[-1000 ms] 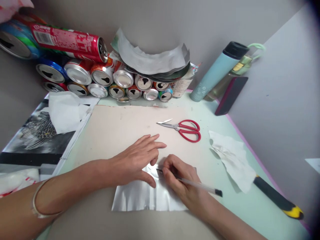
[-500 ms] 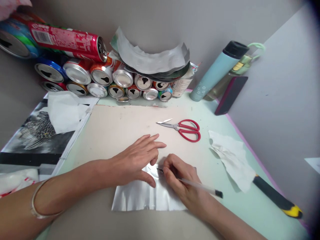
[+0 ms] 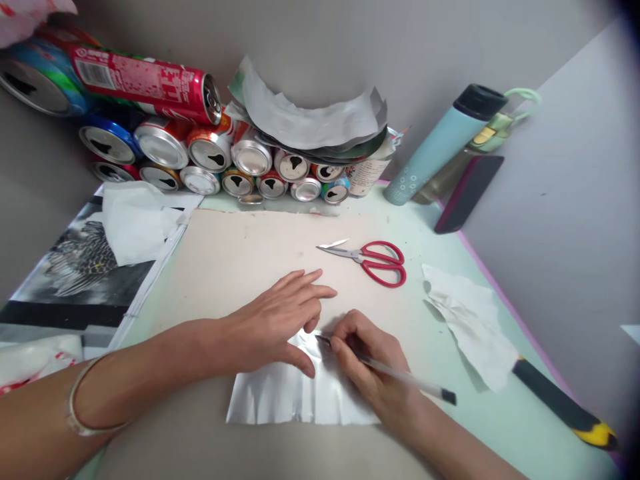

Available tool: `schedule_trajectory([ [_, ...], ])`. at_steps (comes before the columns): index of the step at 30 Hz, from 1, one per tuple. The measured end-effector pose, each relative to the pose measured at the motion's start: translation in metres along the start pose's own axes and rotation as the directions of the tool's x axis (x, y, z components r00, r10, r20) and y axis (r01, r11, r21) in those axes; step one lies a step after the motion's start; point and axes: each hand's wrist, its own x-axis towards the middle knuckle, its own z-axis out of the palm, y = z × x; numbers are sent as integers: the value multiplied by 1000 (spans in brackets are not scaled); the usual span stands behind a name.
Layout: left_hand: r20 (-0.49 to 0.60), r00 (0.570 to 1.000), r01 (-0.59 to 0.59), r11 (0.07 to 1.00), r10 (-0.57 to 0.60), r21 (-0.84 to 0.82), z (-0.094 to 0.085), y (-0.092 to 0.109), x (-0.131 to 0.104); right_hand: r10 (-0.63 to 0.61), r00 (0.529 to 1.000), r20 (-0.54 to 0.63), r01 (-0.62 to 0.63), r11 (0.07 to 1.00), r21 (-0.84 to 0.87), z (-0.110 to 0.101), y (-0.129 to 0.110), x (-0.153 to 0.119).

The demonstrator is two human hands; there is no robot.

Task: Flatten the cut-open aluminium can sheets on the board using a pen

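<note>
A silver metal sheet (image 3: 280,400) lies on the beige board (image 3: 225,253), its upper part partly covered by my hands. My left hand (image 3: 280,317) rests over the sheet's upper left, fingers spread and holding nothing, thumb on or just above the metal. My right hand (image 3: 367,353) is closed round a clear pen (image 3: 400,375) with a black end cap. The pen's tip points left and meets the sheet near its top edge, between my two hands. Beyond my hands lie red-handled scissors (image 3: 383,263), their blades slightly apart.
Stacked drink cans (image 3: 205,150) line the wall, with curved metal sheets (image 3: 310,123) on top. A blue bottle (image 3: 440,150) and dark phone-like slab (image 3: 467,195) stand at back right. Crumpled white tissue (image 3: 470,327) touches a black-yellow handled tool (image 3: 560,400). Left are a printed picture (image 3: 80,260) and tissue (image 3: 133,223).
The whole view has shifted slightly, so everything sits a little further right. Both hands keep nearly the same pose, and the pen's rear end tilts slightly lower.
</note>
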Motion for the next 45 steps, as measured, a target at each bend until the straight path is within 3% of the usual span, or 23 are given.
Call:
schedule_trajectory([
  [5,-16,1000,-10,1000,10,10,1,-1,-1,52,999,16,-52,999,12,1,3,1],
  [16,0,1000,10,1000,-10,-7,-3,3,1,46,992,117,-43,999,-29,-8,-10,5],
  [27,0,1000,15,1000,-15,-18,-2,2,1,107,993,40,-110,991,71,-1,3,3],
  [38,-5,1000,29,999,-29,-41,-1,1,0,52,993,110,-53,999,11,-8,-9,4],
  [42,-10,999,31,998,-32,-58,0,1,0,126,989,76,-139,970,201,-8,3,4],
  [45,-13,1000,28,998,-28,-57,-1,2,0,249,968,30,-231,835,499,-11,12,9],
])
